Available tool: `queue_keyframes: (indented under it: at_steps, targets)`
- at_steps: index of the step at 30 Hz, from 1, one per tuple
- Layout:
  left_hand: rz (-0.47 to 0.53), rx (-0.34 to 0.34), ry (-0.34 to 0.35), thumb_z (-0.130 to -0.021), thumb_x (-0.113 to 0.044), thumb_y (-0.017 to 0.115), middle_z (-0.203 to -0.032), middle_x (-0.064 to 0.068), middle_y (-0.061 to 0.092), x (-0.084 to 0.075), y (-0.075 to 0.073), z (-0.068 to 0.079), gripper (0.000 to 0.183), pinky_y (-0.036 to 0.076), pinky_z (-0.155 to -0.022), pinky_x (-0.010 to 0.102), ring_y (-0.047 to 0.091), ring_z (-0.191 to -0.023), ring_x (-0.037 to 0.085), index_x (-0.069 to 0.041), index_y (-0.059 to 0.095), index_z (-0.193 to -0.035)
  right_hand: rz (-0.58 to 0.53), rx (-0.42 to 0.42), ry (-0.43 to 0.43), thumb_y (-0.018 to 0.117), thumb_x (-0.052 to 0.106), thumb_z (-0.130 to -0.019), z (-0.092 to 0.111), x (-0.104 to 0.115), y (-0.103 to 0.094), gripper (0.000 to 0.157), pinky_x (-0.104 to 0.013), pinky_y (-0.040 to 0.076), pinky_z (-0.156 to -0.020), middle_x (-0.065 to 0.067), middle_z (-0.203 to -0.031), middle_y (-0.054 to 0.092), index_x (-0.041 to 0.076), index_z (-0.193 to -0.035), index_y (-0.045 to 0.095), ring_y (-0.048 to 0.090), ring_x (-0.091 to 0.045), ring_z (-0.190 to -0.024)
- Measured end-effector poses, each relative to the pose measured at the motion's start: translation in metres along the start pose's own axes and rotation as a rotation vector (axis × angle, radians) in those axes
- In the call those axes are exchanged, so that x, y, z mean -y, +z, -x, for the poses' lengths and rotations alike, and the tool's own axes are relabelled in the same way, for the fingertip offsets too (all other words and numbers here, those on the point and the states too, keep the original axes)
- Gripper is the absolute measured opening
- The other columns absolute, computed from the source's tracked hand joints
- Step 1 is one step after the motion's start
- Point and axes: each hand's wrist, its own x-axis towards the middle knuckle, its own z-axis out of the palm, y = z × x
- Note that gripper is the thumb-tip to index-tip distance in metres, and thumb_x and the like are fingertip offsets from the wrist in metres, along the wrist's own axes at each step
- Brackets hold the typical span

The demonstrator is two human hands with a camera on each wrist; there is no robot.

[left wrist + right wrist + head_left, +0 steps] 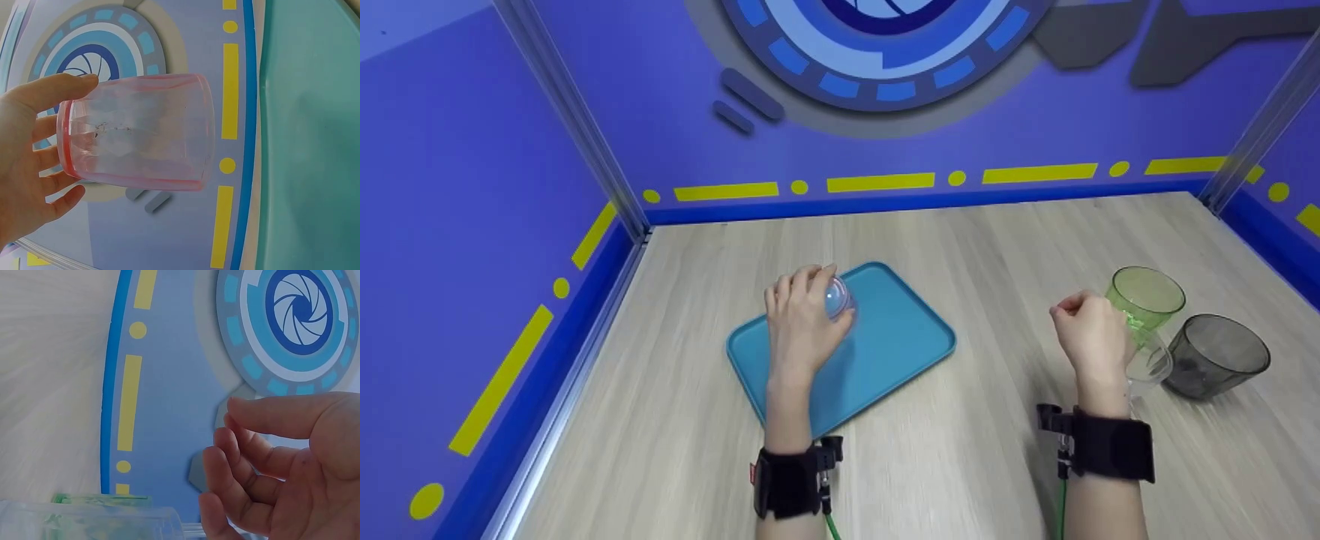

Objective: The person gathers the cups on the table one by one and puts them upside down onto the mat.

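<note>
The head view is bright and even, its light soft and apparently from above. A blurry-edged shadow falls on the blue tray point(889, 322) beside the left hand point(802, 322), and another darkens the tabletop point(952, 465) along the right forearm point(1104, 510). A metal rail point(540, 457) catches whitish glare at lower left. Both wrist views are dimmer and hazier — colours washed out, contrast low. In the left one, pale reflections cloud the pink-rimmed cup point(140, 135), and the wall's blue strip point(250, 112) bows with lens distortion. In the right one, the tabletop smears into pale streaks, and the clear cup point(118, 524) looks milky — its outline soft.
</note>
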Motion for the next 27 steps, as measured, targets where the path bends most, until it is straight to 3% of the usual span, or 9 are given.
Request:
queue_keyframes:
  at_steps: [10, 20, 27]
  targets:
    - [0.016, 0.003, -0.007, -0.072, -0.029, 0.074, -0.115, 0.007, 0.057, 0.002, 0.0, 0.0, 0.052, 0.035, -0.09, 0.043, 0.048, -0.106, 0.026, -0.015, 0.059, -0.119, 0.037, 0.018, 0.076, 0.055, 0.019, -0.082, -0.002, -0.006, -0.002, 0.018, -0.04, 0.041, -0.048, -0.02, -0.087, 0.065, 0.004, -0.087, 0.064, 0.06, -0.038, -0.075]
    - [0.009, 0.012, -0.027, -0.072, -0.029, 0.075, -0.115, 0.007, 0.057, 0.005, -0.003, 0.001, 0.052, 0.035, -0.089, 0.044, 0.049, -0.106, 0.027, -0.014, 0.059, -0.119, 0.067, -0.006, 0.066, 0.047, 0.007, -0.075, -0.002, -0.008, -0.001, 0.019, -0.046, 0.043, -0.052, -0.026, -0.086, 0.063, 0.0, -0.082, 0.063, 0.058, -0.046, -0.078]
    - [0.002, 0.016, -0.047, -0.071, -0.027, 0.075, -0.115, 0.008, 0.057, 0.008, -0.004, 0.001, 0.052, 0.034, -0.091, 0.045, 0.049, -0.105, 0.027, -0.013, 0.059, -0.119, 0.078, 0.033, 0.086, 0.043, 0.008, -0.075, -0.004, -0.011, -0.002, 0.026, -0.048, 0.044, -0.056, -0.028, -0.095, 0.061, -0.001, -0.091, 0.062, 0.057, -0.047, -0.083]
